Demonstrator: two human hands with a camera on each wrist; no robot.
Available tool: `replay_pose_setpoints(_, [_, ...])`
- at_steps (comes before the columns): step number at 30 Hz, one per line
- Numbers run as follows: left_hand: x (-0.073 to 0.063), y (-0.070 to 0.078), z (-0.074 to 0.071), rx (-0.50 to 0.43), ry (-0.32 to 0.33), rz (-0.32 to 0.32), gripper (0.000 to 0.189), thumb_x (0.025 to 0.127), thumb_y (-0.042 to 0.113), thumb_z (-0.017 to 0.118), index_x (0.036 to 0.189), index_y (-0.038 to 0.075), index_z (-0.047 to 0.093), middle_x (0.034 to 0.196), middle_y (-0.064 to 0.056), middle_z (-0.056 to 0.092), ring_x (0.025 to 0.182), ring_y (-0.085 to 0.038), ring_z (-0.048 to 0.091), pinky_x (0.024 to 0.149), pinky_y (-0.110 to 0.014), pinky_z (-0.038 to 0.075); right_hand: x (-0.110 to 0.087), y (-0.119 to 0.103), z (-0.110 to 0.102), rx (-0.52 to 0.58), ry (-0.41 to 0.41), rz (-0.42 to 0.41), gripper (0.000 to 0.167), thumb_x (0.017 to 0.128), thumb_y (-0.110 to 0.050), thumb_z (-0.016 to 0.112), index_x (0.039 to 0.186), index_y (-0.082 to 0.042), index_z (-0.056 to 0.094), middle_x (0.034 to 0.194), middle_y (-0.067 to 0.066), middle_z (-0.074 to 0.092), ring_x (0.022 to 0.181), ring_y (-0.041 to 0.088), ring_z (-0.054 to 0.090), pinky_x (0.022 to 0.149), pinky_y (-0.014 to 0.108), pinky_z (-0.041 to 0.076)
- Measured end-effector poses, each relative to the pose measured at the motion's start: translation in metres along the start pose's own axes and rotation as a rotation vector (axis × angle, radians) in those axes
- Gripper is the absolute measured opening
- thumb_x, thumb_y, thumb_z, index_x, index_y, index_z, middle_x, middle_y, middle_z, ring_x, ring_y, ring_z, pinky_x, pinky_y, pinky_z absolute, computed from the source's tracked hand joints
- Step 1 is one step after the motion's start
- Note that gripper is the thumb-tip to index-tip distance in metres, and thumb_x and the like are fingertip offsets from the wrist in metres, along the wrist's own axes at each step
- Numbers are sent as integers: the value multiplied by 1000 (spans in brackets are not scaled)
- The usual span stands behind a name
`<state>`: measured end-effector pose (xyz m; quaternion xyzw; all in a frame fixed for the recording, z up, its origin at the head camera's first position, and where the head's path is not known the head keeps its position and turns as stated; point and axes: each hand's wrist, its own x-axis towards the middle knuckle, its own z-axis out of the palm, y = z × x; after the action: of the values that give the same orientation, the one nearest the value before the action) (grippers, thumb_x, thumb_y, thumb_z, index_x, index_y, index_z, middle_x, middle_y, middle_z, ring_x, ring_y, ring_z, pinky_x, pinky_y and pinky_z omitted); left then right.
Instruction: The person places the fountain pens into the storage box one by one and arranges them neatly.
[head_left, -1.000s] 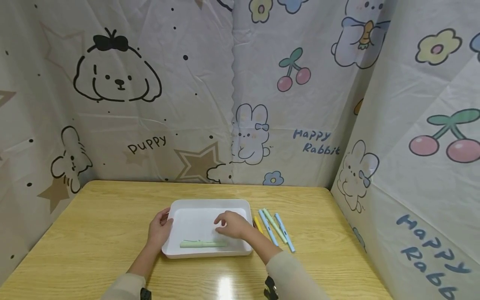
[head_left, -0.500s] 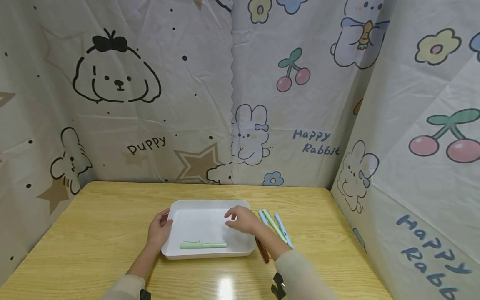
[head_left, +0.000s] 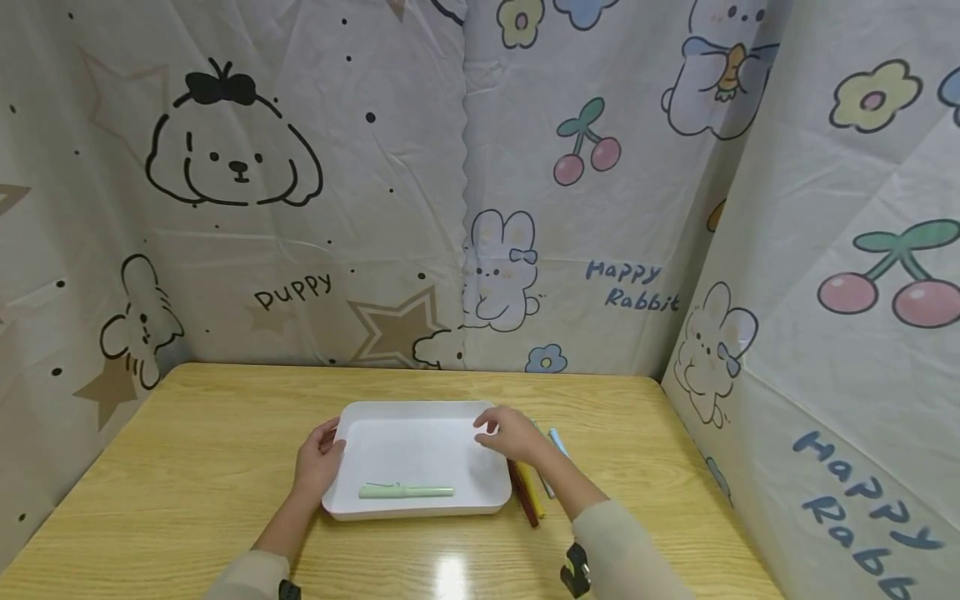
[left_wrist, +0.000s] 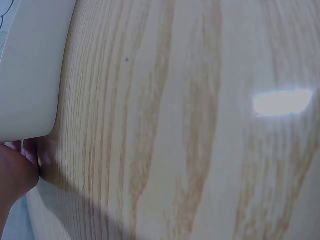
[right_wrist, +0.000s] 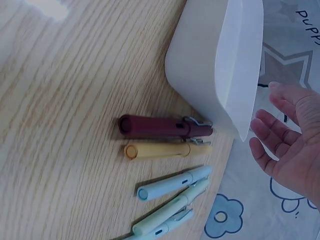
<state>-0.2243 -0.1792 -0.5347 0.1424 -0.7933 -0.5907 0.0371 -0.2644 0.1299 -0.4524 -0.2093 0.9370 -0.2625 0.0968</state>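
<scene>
My left hand grips the left side of a white tray, thumb at the rim and fingers along the outer wall. A light green pen lies in the tray near its front side. Over the tray's right rim hovers my right hand, its fingers loosely bent with nothing between them. Below it, in the right wrist view, several capped pens lie on the table beside the tray: dark red, yellow, light blue, light green, and another light blue.
The wooden table meets a printed cloth curtain at its back edge. Another curtain panel hangs close along the right side. Light glares off the tabletop near the front.
My right hand has moved right, from above the tray's inside to its right rim, uncovering the dark red and yellow pens. My left hand and the green pen in the tray stay put.
</scene>
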Motion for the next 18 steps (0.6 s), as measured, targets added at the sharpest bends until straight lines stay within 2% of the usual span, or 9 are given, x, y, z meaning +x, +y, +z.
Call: replay_pose_setpoints(18, [1, 0, 1, -11, 11, -4, 45, 97, 8, 40, 141, 3, 34, 139, -26, 39, 127, -40, 40, 106, -50, 37, -21, 38, -18, 59, 121, 89, 21, 87, -17, 64, 104, -4, 67, 87, 8, 61, 73, 16, 53, 58, 26, 45])
